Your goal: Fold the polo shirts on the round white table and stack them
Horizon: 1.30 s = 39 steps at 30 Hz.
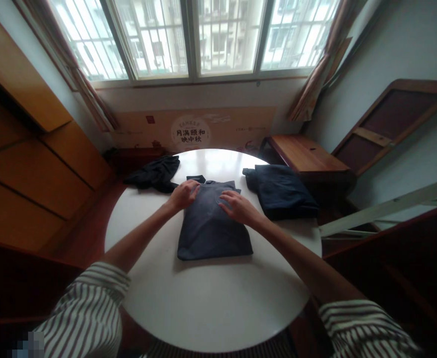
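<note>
A dark grey folded garment (213, 228) lies in the middle of the round white table (207, 303). My left hand (183, 195) rests on its upper left corner with fingers curled over the cloth edge. My right hand (237, 206) lies flat on the upper right part of the garment, fingers spread. A crumpled black garment (155, 174) sits at the far left of the table. A folded dark navy garment (283, 191) lies at the far right.
A wooden bench (304, 154) stands behind the table on the right. Wooden cabinets (28, 169) line the left wall. A printed cardboard panel (192, 130) leans under the window. A pale rail (386, 206) crosses at the right.
</note>
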Available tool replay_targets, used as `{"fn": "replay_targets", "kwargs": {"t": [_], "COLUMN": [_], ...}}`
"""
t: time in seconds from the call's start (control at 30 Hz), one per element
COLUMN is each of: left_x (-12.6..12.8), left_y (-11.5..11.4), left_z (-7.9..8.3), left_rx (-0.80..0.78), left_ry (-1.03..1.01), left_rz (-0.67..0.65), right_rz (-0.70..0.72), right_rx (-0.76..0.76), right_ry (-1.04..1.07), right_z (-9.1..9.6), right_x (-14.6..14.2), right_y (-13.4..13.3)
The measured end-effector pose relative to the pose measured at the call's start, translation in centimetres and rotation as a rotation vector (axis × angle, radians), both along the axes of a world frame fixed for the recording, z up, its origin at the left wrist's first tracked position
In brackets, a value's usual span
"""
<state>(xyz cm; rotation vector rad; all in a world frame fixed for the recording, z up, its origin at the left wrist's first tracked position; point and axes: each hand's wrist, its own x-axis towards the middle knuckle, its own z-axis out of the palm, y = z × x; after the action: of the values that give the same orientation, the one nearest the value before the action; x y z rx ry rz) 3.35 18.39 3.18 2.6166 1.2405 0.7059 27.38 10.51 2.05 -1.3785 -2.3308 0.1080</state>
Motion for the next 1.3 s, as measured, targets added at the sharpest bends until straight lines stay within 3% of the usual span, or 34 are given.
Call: {"fn": "replay_targets", "kwargs": {"t": [0.1,0.2,0.37,0.53,0.73,0.93,1.2,1.3], "left_x": [0.2,0.2,0.9,1.5,1.9,2.1,2.9,3.7], "left_y": [4.6,6.6,6.4,6.7,8.8,9.8,11.1,10.7], "left_z": [-0.6,-1.5,-3.0,-2.9,-1.7,-2.2,-1.9,-1.5], "left_rx": [-0.047,-0.124,-0.070,-0.041,-0.218,-0.432,-0.401,-0.313], "left_ry": [0.171,0.317,0.308,0.288,0.284,0.224,0.301,0.314], "left_rz": [0.057,0.017,0.008,-0.034,-0.005,0.002,0.042,0.043], "right_rz": [-0.074,-0.163,-0.230,-0.240,-0.239,-0.225,-0.226,-0.224], "right_rx": [-0.029,-0.108,-0.194,-0.231,-0.222,-0.208,-0.200,-0.200], "right_ry": [-0.075,-0.062,-0.052,-0.078,-0.077,-0.068,-0.058,-0.058], "right_z": [-1.7,-3.3,-3.7,-3.3,-3.2,-3.2,-3.4,-3.4], "right_x": [-1.1,-1.4,-1.3,-1.4,-1.4,-1.4,-1.3,-1.3], "right_y": [0.5,0.3,0.3,0.2,0.1,0.0,0.0,0.0]}}
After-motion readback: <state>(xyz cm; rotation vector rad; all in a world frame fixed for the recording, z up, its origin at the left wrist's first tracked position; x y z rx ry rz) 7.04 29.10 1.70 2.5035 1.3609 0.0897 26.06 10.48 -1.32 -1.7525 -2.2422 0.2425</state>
